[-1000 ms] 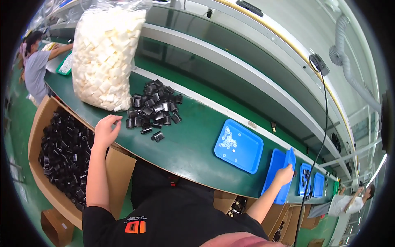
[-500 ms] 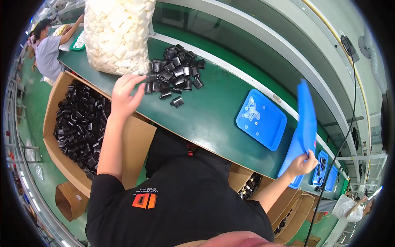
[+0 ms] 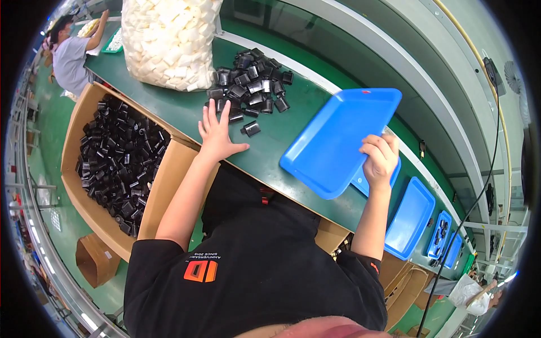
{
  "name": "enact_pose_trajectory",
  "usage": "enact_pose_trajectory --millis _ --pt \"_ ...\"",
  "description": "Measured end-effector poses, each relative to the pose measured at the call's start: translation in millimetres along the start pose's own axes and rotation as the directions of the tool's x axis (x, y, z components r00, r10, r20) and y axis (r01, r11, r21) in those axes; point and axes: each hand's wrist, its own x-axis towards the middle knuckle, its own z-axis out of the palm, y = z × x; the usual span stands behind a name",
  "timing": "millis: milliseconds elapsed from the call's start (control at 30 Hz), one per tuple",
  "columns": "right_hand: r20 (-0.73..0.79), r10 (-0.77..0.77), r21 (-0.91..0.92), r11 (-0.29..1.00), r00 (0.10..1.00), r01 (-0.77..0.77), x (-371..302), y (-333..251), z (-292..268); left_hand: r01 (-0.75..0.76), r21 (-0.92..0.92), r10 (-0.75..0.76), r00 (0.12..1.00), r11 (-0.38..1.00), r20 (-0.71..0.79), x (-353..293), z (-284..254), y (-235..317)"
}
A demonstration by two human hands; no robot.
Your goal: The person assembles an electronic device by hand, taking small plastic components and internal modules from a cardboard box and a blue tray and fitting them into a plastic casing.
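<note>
My right hand [image 3: 380,159] grips one side of a blue plastic tray [image 3: 332,141], which is lifted and tilted above the bench. Under it shows the edge of another blue tray [image 3: 362,183], mostly hidden. With fingers spread and nothing in it, my left hand [image 3: 218,134] hovers by the near side of a pile of small black plastic parts [image 3: 253,84]. One black part [image 3: 251,128] lies apart from the pile, just right of my left fingers.
A big clear bag of cream-coloured pieces [image 3: 169,42] stands behind the pile. Below the green bench [image 3: 270,158], at left, is a cardboard box [image 3: 163,186] full of black parts. More blue trays [image 3: 410,219] line the bench to the right. A co-worker [image 3: 70,59] sits far left.
The tray in my right hand has swung left and turned from edge-on to nearly flat, now covering the tray with small clear rings. My left hand has moved right and spread its fingers.
</note>
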Motion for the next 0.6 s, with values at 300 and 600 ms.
enact_pose_trajectory --millis 300,600 --pt "0.106 0.347 0.442 0.823 0.932 -0.357 -48.2 -11.9 78.3 -0.044 0.159 0.082 0.967 0.986 -0.241 23.8 40.8 -44.4" --pt "0.286 0.495 0.169 0.817 0.821 -0.552 -103.9 -29.5 45.1 -0.035 0.099 0.053 0.981 0.994 -0.185 38.9 68.1 -39.7"
